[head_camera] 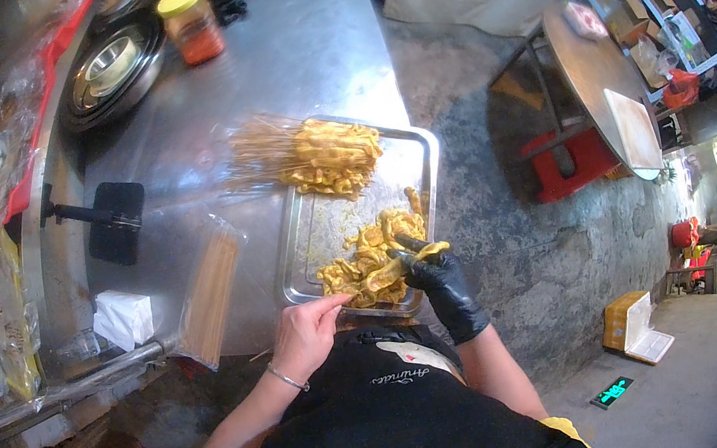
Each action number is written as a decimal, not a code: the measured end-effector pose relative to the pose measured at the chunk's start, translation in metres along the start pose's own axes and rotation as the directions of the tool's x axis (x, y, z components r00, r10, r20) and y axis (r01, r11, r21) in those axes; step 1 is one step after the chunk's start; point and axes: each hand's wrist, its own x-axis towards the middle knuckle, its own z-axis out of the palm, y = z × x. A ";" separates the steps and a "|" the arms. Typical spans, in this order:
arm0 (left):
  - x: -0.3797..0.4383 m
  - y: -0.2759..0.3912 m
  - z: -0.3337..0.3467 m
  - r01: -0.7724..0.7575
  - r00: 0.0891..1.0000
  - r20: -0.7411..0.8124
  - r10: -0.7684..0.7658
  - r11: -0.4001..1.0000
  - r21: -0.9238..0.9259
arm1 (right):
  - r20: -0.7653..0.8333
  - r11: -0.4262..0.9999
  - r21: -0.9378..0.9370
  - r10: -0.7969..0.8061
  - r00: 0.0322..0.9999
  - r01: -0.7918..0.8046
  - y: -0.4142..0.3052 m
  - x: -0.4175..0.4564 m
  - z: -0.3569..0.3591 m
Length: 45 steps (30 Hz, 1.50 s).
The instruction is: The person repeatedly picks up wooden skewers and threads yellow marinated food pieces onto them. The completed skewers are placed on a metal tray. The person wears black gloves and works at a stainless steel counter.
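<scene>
My left hand [309, 336], bare with a bracelet at the wrist, pinches what appears to be a bamboo skewer at the tray's near edge; a thin stick end shows behind it. My right hand [442, 288], in a black glove, grips a strip of yellow-coated meat [384, 277] that stretches toward the left fingertips. Below and around it, a loose pile of coated meat [394, 224] lies in the metal tray [433, 156]. Loaded skewers [336, 150] are stacked across the tray's far part, their bare sticks pointing left over the table.
On the steel table [177, 147] are a pack of bamboo skewers [212, 296], a white tissue pack [124, 319], a black stand [116, 224], metal bowls [112, 66] and a yellow-lidded jar [191, 25]. A round table [576, 63] and red stool [561, 171] stand right; a person is far off.
</scene>
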 end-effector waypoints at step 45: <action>-0.004 0.004 -0.014 0.031 0.997 0.074 -0.026 0.997 -0.072 | -0.035 0.994 0.091 0.060 0.998 -0.057 0.006 -0.005 -0.001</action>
